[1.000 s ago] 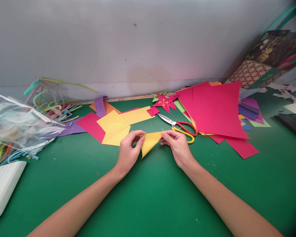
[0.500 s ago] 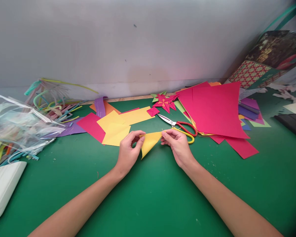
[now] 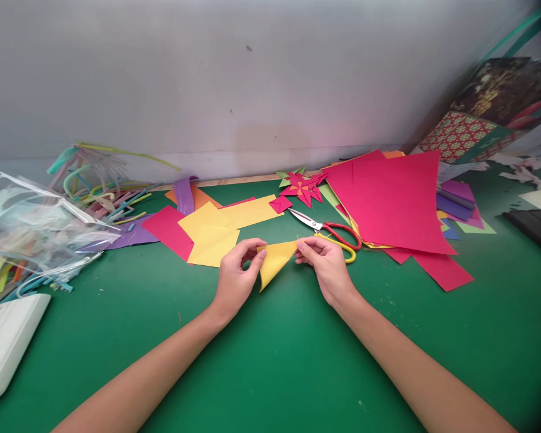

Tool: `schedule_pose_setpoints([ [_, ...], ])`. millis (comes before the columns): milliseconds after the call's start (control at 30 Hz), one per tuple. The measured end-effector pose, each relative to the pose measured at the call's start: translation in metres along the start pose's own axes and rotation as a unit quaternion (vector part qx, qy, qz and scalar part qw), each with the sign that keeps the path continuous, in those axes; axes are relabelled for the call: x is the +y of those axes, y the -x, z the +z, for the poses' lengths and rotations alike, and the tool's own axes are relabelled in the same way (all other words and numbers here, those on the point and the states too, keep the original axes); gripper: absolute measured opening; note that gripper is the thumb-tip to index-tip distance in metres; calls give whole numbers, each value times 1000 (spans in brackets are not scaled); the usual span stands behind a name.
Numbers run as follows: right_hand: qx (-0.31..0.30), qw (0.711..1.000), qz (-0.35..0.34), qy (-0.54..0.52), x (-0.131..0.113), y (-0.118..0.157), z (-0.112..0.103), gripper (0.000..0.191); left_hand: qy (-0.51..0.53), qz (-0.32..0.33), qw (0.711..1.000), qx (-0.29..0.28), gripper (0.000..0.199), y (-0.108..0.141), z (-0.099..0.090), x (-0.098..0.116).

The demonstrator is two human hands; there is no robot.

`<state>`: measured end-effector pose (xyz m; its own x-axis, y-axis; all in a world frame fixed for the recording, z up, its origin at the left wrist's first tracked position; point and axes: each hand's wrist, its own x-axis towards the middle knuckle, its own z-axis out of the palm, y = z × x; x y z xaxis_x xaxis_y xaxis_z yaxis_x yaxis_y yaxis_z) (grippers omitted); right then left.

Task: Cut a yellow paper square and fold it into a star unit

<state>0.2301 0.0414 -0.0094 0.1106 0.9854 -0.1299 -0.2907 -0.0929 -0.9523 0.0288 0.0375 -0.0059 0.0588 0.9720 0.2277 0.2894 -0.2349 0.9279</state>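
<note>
A small piece of yellow paper (image 3: 275, 260), triangular in outline and slightly curled, is held up between my two hands over the green table. My left hand (image 3: 240, 270) pinches its left corner between thumb and fingers. At the opposite corner, my right hand (image 3: 323, 264) grips the paper with thumb and forefinger. Just beyond the right hand lie scissors (image 3: 329, 231) with one red and one yellow handle, blades pointing to the back left. Flat yellow sheets (image 3: 211, 237) rest past my left hand. A small folded red paper (image 3: 281, 204) sits near the scissor tips.
Red and green paper stars (image 3: 302, 188) lie by the wall. A stack of red sheets (image 3: 392, 201) is at the right, before a patterned bag (image 3: 466, 135). To the left are a clear plastic bag (image 3: 40, 222), pipe cleaners (image 3: 112, 201) and a white object (image 3: 11, 346).
Almost nothing differs. Both hands keep hold of the yellow paper in the same pose, and the whole view has shifted very slightly.
</note>
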Motion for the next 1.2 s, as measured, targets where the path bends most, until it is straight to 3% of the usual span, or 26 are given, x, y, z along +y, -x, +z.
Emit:
schedule_pose_setpoints([
  [567,4,1000,-9,22,0,0,1,34,0,-2,1000,9,16,0,1,0],
  [800,-37,999,1,20,0,-1,1,33,4,-1,1000,-1,14,0,0,0],
  [1200,-21,999,28,18,0,-4,-4,33,3,-8,1000,2,14,-1,1,-2],
])
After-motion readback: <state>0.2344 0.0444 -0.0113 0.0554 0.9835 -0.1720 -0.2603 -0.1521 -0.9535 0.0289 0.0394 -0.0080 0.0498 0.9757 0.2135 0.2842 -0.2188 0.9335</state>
